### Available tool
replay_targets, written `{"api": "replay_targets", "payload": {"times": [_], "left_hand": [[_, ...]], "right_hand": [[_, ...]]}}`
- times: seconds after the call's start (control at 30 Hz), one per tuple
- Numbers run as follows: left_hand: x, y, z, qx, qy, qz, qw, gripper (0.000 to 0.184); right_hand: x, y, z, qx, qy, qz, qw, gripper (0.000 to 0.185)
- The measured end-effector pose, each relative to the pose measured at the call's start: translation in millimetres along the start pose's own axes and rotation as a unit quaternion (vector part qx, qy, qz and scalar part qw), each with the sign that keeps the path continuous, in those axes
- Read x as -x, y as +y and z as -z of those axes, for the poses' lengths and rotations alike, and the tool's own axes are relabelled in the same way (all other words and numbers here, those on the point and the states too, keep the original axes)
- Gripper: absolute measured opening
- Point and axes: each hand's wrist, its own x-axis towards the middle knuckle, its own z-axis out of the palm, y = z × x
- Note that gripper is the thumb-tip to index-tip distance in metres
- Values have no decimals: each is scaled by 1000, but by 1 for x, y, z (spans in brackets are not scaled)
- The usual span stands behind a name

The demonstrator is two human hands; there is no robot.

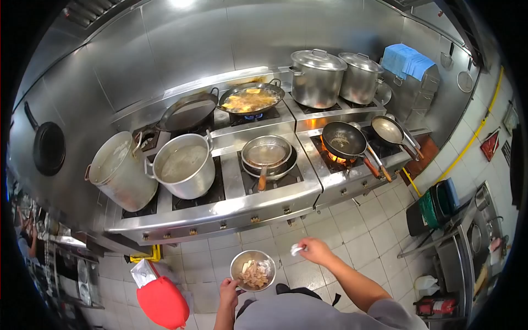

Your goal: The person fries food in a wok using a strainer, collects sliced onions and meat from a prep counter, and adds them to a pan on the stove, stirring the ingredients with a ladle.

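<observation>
My left hand grips the near left rim of a metal mixing bowl, holding it in front of my body. Inside lie light brown food pieces, perhaps cut meat, with some whitish bits near the far right side. To the right of the bowl and apart from it, my right hand is closed on a small white crumpled thing; its kind is too small to tell. Both hands are over the tiled floor, on my side of the stove.
A black frying pan sits over a lit flame. Behind, food fries in a wok above a blue flame. Large pots stand on the stove. A red rounded thing is low on the left; a bin stands right.
</observation>
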Motion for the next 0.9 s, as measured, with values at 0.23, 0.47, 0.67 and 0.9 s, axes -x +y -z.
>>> {"api": "replay_targets", "payload": {"times": [0.23,0.47,0.67,0.9], "left_hand": [[-46,41,-12,-10,33,-21,999,16],[-101,51,27,44,120,-39,991,15],[-107,85,39,108,203,-66,971,14],[-92,80,78,125,314,-102,936,14]], "right_hand": [[-83,34,86,59,52,-42,996,17],[-303,-18,160,9,164,46,985,18],[-516,-52,176,-46,225,75,970,19],[-650,-26,174,117,290,-62,948,20]]}}
